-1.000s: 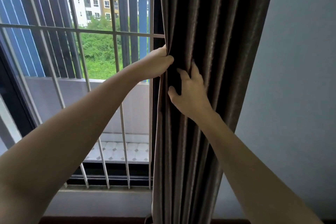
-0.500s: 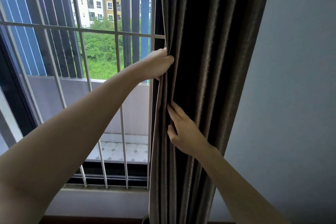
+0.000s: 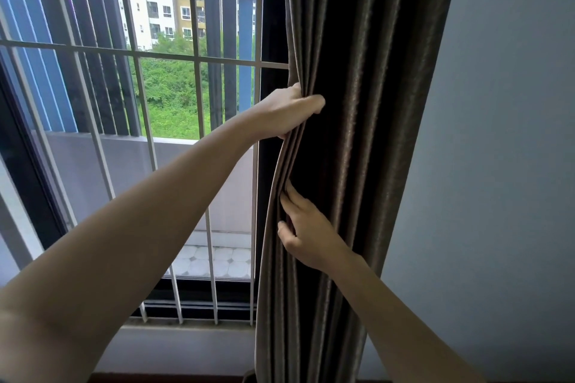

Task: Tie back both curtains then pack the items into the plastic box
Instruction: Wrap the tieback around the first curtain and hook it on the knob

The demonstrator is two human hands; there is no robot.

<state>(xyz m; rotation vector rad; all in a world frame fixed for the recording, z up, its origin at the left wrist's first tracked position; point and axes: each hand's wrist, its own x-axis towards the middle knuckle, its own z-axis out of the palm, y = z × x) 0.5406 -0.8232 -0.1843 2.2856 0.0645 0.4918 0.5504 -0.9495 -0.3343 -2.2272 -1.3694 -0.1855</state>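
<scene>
A dark brown curtain [image 3: 367,102] hangs in gathered folds at the right side of the window. My left hand [image 3: 289,110] grips its leading edge at mid height, bunching the folds. Lower down, my right hand [image 3: 306,232] has its fingers tucked into the folds along the same edge, thumb apart on the near side. No tieback, plastic box or second curtain is in view.
White metal window bars [image 3: 199,62] cover the window to the left of the curtain, with a balcony and buildings beyond. A plain grey wall [image 3: 497,165] stands right of the curtain. A window sill [image 3: 186,328] runs below the bars.
My right hand slid down the curtain edge from beside my left hand to well below it. My left hand kept its grip at the same place, and the folds bunched a little more.
</scene>
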